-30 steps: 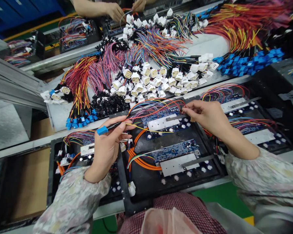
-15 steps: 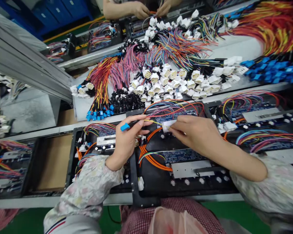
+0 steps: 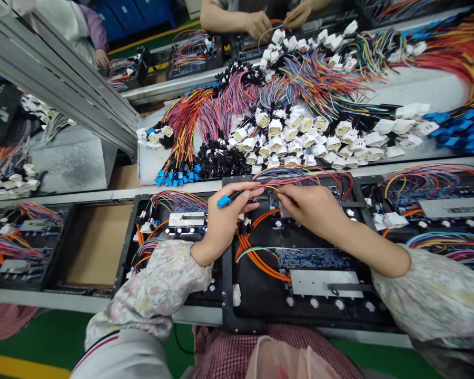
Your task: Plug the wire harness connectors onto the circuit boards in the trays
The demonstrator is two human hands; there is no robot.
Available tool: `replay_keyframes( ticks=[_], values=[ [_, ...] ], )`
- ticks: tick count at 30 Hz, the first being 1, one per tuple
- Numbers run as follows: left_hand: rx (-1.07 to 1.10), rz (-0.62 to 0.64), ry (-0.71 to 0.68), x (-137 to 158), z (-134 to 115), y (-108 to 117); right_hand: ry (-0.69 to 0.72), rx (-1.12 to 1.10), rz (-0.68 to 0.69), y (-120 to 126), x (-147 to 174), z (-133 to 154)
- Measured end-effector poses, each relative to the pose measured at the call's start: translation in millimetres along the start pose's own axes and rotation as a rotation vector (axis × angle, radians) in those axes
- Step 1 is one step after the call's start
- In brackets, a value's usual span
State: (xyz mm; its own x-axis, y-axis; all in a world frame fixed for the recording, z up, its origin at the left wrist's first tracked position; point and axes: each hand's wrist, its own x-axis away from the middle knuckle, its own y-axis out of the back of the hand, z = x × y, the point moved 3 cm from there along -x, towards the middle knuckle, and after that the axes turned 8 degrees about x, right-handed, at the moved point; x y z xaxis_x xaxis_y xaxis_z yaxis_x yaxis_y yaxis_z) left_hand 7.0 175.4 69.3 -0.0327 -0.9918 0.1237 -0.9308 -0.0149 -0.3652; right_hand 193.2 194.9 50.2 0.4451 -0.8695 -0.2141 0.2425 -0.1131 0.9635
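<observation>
My left hand is closed on a thin wire lead, and its blue connector sticks out over the back of the fingers. Opposite it, the fingertips of my right hand are pinched together at the same wires, just above a blue circuit board. What exactly they grip is hidden. Both hands are over a black tray. Along its upper edge arches a bundle of coloured wires. Thick orange cables curve below my hands, beside a second circuit board with a metal plate.
Behind the tray lie heaps of white connectors, pink wires and blue connectors. A metal post slants at left. More filled trays flank mine. Across the bench are a co-worker's hands; another person's hand is at upper left.
The view has shifted, so most things appear farther right. The white connector at my right fingertips no longer shows, and my two hands' fingertips are closer together. My left hand still holds the blue-ended lead.
</observation>
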Motion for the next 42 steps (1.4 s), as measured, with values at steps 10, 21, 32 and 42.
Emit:
replay_keyframes(
  ticks=[10, 21, 32, 42],
  values=[
    [0.021, 0.004, -0.003, 0, -1, 0, 0.016, -0.001, -0.002, -1, -1, 1],
    [-0.004, -0.012, 0.016, 0, 0, 0, 0.015, 0.048, -0.034, 0, -1, -1],
    [-1.050, 0.291, -0.521, 1, -12, 1, 0.002, 0.137, -0.101, 52, 22, -2],
    [-1.509, 0.526, -0.772, 7, -5, -3, -0.663, 0.353, -0.145, 126, 142, -75]
  ],
)
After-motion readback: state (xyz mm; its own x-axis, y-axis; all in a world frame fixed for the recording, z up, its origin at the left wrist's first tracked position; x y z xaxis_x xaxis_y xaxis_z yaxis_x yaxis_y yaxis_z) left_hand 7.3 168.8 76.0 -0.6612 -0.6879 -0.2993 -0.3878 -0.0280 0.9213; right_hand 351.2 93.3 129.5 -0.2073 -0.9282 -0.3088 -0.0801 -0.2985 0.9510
